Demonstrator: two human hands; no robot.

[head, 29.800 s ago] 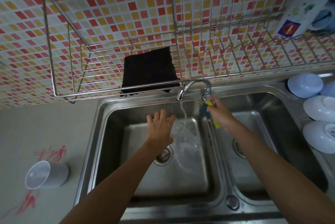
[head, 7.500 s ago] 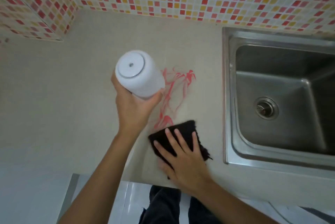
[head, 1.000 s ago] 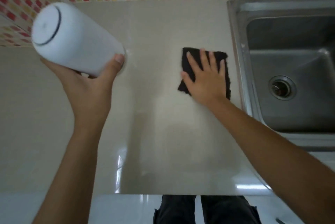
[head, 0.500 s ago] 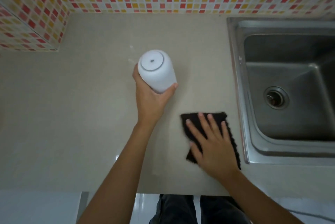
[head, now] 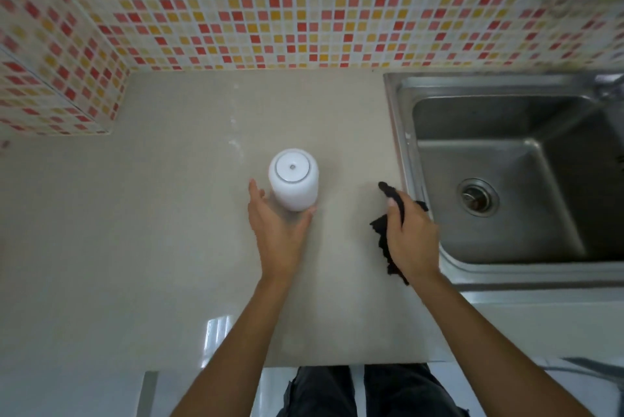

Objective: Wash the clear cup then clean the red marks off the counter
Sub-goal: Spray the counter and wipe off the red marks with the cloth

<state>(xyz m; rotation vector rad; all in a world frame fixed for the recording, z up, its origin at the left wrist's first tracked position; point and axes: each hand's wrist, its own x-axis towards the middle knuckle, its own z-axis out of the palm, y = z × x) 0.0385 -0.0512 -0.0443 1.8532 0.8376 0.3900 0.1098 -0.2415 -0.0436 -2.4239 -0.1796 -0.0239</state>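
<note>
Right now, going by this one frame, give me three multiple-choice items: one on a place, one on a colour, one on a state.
1. Where does the cup stand?
A. In the sink
B. On the counter, left of the sink
C. On a wall rack

2. What colour is the cloth?
A. Black
B. Yellow
C. White

3. How does the right hand have the cloth?
A. Pressed flat under straight fingers
B. Bunched in curled fingers
C. Not touching it

Answers: 1 B, the cup sits upside down on the counter beside the sink. 2 A, it is plainly black. 3 B, the fingers wrap around gathered cloth.
</note>
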